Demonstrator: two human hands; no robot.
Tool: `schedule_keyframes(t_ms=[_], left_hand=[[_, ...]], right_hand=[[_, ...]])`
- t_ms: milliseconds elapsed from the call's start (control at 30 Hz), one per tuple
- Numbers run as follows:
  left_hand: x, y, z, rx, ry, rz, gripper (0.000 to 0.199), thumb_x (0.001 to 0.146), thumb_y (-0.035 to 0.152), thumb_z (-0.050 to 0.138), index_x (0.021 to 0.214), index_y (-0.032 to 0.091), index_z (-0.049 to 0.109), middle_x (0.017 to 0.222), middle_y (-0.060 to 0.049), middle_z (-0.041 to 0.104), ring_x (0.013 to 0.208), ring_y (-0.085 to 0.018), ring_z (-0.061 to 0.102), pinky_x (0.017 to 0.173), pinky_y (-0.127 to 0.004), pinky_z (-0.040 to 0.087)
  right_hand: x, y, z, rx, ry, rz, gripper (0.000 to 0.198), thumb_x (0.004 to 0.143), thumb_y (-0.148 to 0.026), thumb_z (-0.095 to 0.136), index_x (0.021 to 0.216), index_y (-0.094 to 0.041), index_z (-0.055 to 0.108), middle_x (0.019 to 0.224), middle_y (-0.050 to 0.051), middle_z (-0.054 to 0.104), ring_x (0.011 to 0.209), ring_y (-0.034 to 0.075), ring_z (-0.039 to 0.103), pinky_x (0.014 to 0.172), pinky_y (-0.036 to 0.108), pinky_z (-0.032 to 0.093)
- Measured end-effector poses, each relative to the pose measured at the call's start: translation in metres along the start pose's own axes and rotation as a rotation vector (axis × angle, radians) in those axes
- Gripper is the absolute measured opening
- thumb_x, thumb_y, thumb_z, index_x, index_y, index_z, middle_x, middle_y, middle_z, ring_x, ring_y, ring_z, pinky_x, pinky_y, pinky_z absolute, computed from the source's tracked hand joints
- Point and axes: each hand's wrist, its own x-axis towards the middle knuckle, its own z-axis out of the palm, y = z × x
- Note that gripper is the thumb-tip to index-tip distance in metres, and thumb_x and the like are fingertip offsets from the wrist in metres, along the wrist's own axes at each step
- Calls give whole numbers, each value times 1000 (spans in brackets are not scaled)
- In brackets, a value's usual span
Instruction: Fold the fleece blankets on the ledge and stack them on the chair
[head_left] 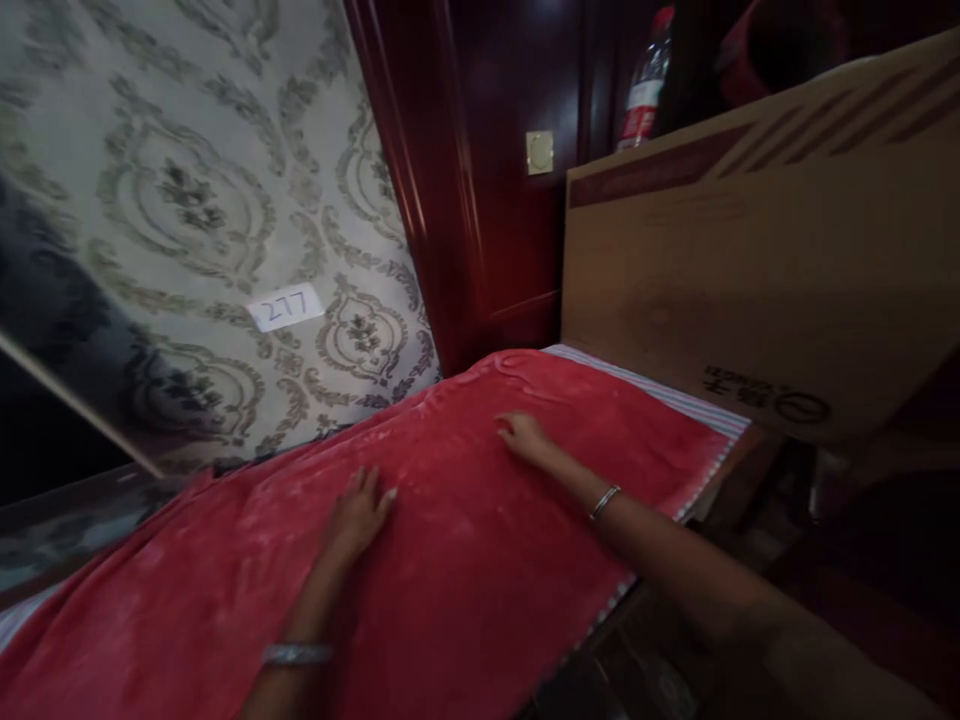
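A red plush blanket (pixel 457 560) is spread over a long flat surface, with soft wrinkles and streaks in its pile. My left hand (pixel 358 515) lies palm down on the blanket, fingers spread and holding nothing. Farther off and to the right, my right hand (pixel 525 437) rests on the same blanket, its fingers slightly bent and apart, with nothing seen in them. Striped cloth (pixel 652 382) shows from under the blanket's far right end. The palms of both hands are hidden.
Behind the blanket is a patterned wall (pixel 300 200) bearing a paper label (pixel 286 307) marked 277. A dark red wooden panel (pixel 495 230) adjoins it. On the right stands a large cardboard box (pixel 750 270), with a plastic bottle (pixel 645 90) behind its top edge.
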Motion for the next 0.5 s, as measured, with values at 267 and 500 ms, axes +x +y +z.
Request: schedule_keyframes(t_ms=[267,500], left_hand=[[21,92,36,87,9,92,61,101,45,28,157,24,33,167,-15,21,154,-34,18,118,-63,24],[18,88,30,129,-23,96,60,101,44,28,158,24,31,167,-12,21,155,-33,18,119,-61,26]], right_hand=[[-3,149,-104,-373,283,571,54,95,-27,54,146,-8,49,143,25,53,132,35,51,102,46,45],[-2,143,-125,-449,177,474,32,95,-23,50,118,-14,69,117,18,69,110,25,64,84,28,46]])
